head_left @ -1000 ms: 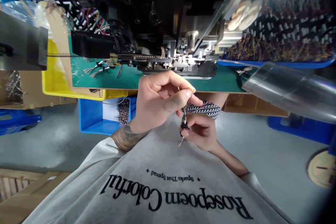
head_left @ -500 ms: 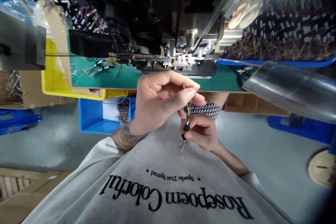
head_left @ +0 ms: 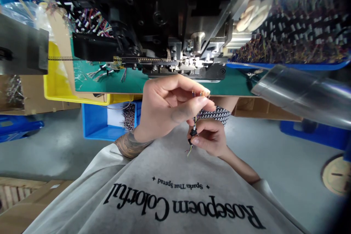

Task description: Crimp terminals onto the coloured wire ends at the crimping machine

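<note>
I saw the wires (head_left: 195, 119) fan wider, likely easier to separate; left hand (head_left: 167, 108) pinched them, right hand (head_left: 210, 137) their sleeve (head_left: 193, 132).

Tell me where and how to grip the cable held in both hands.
Probably best to take the cable by its black sleeve, pinching from the right, as the right hand does: it looks thicker there, while thin loose wires splay below and the left hand covers much of the upper part.
</note>
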### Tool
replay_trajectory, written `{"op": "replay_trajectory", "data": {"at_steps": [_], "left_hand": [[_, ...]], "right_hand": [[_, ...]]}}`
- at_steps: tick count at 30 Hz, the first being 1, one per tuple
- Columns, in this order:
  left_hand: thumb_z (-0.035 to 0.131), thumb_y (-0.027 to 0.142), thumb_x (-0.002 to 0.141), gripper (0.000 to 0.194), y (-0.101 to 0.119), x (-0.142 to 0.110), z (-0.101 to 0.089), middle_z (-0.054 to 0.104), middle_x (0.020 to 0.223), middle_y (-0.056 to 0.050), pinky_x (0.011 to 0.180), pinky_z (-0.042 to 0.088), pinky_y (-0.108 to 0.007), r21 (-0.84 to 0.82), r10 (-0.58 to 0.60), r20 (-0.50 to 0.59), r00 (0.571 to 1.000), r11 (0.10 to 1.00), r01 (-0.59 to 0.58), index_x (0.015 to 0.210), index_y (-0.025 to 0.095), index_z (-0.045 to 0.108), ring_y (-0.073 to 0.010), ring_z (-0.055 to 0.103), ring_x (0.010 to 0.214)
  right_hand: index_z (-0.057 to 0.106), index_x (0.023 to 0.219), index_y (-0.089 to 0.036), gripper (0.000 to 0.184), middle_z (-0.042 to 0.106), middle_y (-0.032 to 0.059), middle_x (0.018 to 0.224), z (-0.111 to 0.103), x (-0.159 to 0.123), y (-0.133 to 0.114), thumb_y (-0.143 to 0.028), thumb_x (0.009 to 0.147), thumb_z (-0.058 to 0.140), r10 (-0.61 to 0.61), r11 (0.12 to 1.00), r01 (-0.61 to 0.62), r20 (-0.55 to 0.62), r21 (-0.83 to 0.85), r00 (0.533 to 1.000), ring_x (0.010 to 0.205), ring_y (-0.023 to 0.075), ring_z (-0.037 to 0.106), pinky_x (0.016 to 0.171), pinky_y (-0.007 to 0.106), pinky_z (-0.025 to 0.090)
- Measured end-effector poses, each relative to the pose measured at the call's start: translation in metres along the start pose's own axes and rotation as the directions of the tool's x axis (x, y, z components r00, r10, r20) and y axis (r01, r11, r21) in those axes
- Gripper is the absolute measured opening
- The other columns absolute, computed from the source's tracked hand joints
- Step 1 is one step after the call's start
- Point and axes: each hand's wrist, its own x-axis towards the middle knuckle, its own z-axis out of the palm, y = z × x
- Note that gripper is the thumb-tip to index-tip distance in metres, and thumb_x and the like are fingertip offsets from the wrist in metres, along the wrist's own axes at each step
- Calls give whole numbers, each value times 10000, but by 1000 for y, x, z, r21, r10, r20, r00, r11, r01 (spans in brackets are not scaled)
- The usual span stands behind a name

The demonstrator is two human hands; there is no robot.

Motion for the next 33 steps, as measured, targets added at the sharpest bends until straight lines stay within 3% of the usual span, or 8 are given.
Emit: {"op": "replay_trajectory", "data": {"at_steps": [28, 33], "left_hand": [[777, 326, 951, 144, 1, -1, -6, 844, 886, -42, 474, 642, -251, -9, -24, 16, 1000, 1000, 24, 950, 182, 775, -229, 832, 717], [795, 342, 966, 177, -5, 0, -8, 857, 938, -57, 485, 631, -221, -32, -39, 55, 998, 999, 41, 1056, 190, 784, -238, 849, 811]], "right_hand": [[718, 847, -226, 134, 693, -28, 705, 2, 1, 2, -252, 917, 830, 18, 1000, -18, -8, -22, 1000, 589, 96, 602, 556, 248, 487], [731, 863, -230, 103, 694, -27, 712, 0, 0, 2, -223, 911, 822, -14, 995, 9, -48, -97, 999, 594, 104, 598, 570, 267, 489]]}}
